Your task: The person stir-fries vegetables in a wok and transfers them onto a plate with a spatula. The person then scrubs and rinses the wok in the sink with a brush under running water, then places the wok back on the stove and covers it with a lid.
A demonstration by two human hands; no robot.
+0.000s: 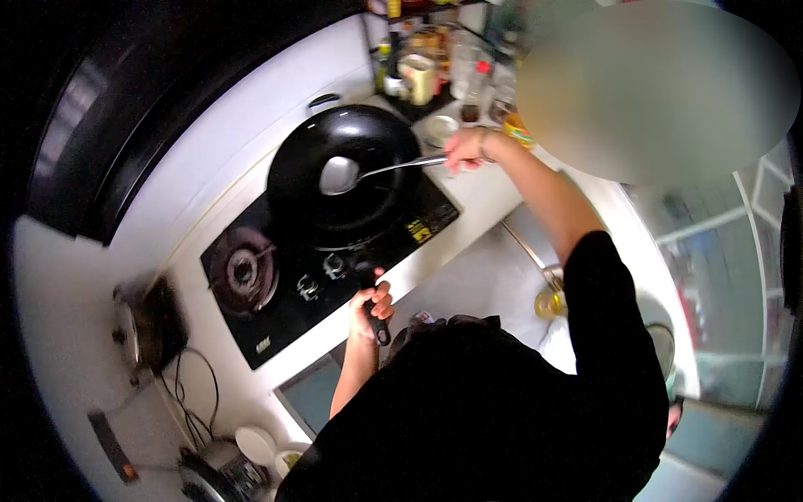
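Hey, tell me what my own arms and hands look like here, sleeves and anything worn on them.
Your plain black top has a right sleeve ending near the elbow. What looks like a thin bracelet circles the right wrist. The right hand and left hand are gloveless. Where the left sleeve ends can't be seen.

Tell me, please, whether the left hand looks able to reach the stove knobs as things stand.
Probably yes: the stove knobs sit nearby with nothing visible covering them, though the left hand grips the pan handle and must likely let go first.
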